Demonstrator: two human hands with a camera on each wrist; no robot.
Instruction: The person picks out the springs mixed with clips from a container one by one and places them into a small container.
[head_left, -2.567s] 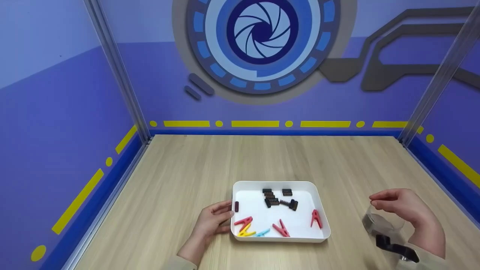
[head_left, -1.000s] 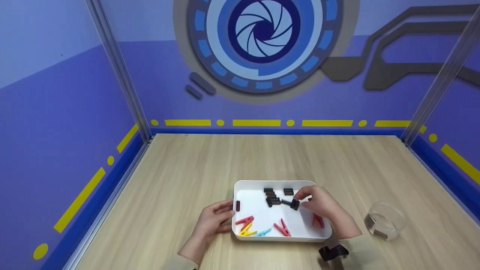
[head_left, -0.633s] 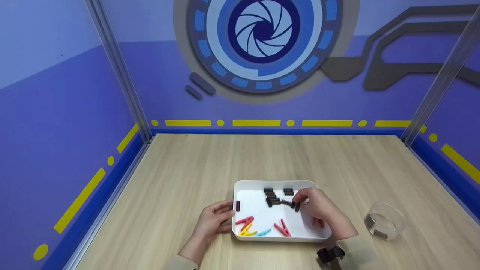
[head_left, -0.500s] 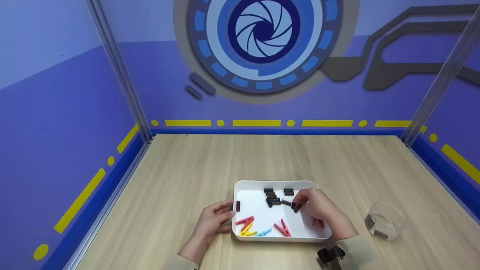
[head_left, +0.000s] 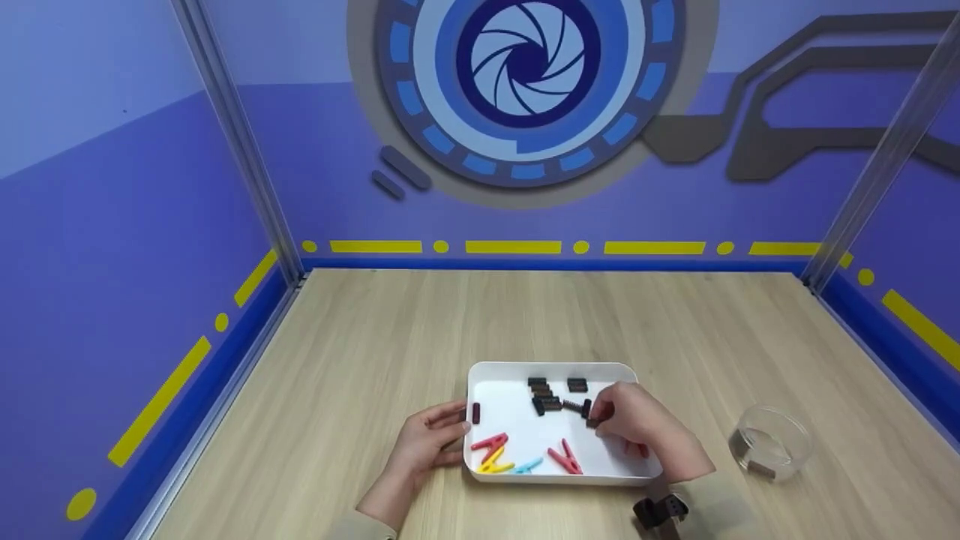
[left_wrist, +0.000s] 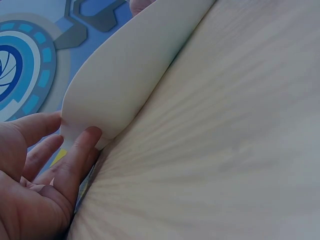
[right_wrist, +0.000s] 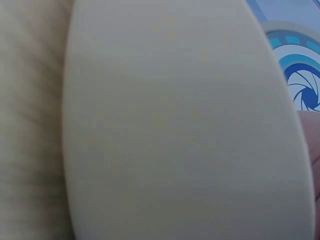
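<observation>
A white tray (head_left: 562, 478) sits on the table, holding several small black electronic components (head_left: 541, 390) towards the back and clothespins (head_left: 564, 456) along the front. My right hand (head_left: 637, 416) is inside the tray's right part, with thumb and forefinger pinching one black component (head_left: 593, 423); fingers partly cover it. Beside it stands another black component (head_left: 586, 407), near one with a row of pins (head_left: 572, 405). My left hand (head_left: 431, 439) rests its fingers against the tray's left outer wall; the left wrist view shows fingertips (left_wrist: 91, 134) touching that wall. In the right wrist view, the tray wall hides most of the hand.
Right of the tray stands a clear round container (head_left: 772, 442) with dark pieces in it. One dark red-brown piece (head_left: 476, 412) lies by the tray's left wall. Blue panels (head_left: 525, 217) enclose the wooden table (head_left: 375, 322) at back and sides.
My right hand has come left from above the clear container into the tray. It has taken hold of a black component and drawn it slightly forward from its neighbour. The left hand stays put.
</observation>
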